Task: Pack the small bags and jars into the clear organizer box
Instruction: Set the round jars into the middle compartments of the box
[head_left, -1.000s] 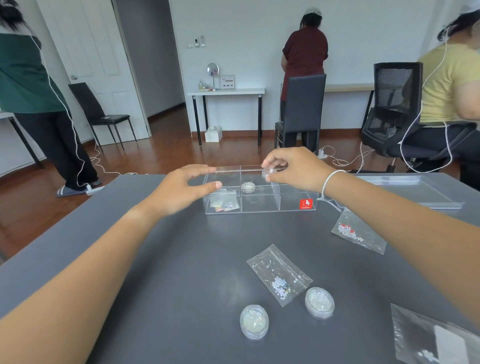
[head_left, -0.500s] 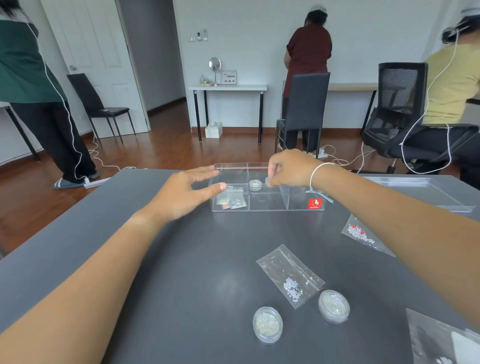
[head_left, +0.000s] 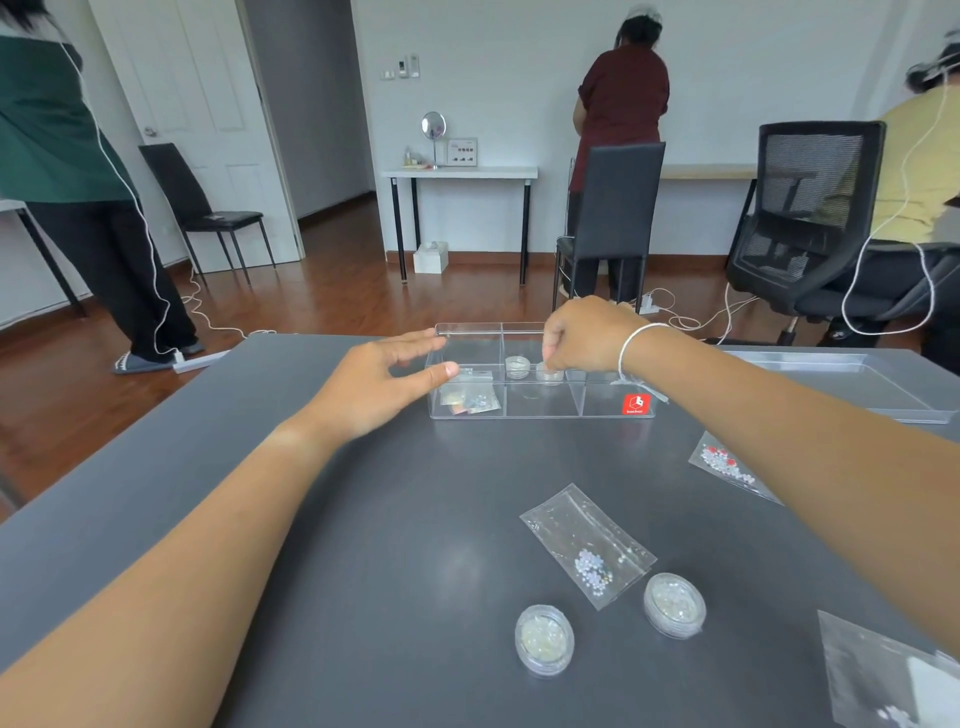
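The clear organizer box stands on the grey table, with a red label at its front right. My left hand rests open against its left end. My right hand reaches into the back middle compartment, fingertips pinched on a small jar set beside another jar. Small bags lie in the front left compartment. On the table near me are two round jars and a bag of pale beads. A bag with red and white beads lies right.
The box's clear lid lies at the table's far right. Another clear bag sits at the near right corner. Beyond the table are chairs, floor cables and three people standing or sitting.
My right hand has lowered the jar from above the box down into the back middle compartment next to the first jar. My left hand stayed at the box's left end.
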